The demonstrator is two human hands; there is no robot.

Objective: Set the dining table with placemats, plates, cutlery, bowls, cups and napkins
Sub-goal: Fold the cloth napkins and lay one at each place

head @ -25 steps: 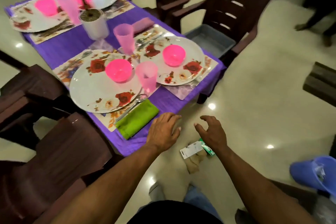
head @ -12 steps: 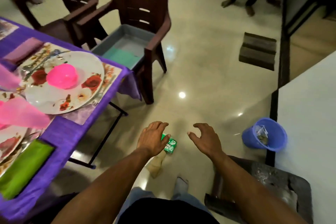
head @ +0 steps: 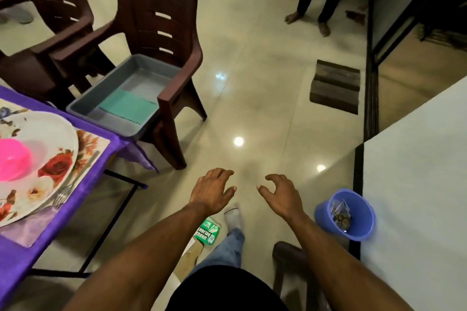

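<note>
**Both hands free above the floor, beside the set table**

1. Left hand [head: 211, 190]: held out over the tiled floor [head: 265, 98], palm down, fingers loosely curled and spread. It holds nothing.
2. Right hand [head: 279, 194]: held out next to the left hand, apart from it, fingers loosely curled with the thumb pointing toward the left hand. It holds nothing.
3. Table [head: 15, 257]: at the left edge of the view, covered with a purple cloth.
4. Placemat [head: 92, 145]: floral pattern, lying flat at the table corner.
5. Plate [head: 54, 156]: white with red roses, resting on the placemat.
6. Bowl [head: 14, 160]: pink, standing on the plate, partly cut off by the frame edge.
7. Fork [head: 62, 195]: lying beside the plate rim, its tines partly under the rim.
8. Chair [head: 161, 40]: brown plastic, standing just beyond the table corner.
9. Tray [head: 108, 83]: grey, resting on the chair seat, its near end reaching toward the table.
10. Napkin [head: 129, 106]: teal, lying flat inside the tray at its near end.
11. Packet [head: 207, 231]: green, lying on the floor below the left forearm, beside the person's foot.
12. Bucket [head: 353, 214]: blue, standing on the floor to the right of the right hand, against a white surface.
</note>
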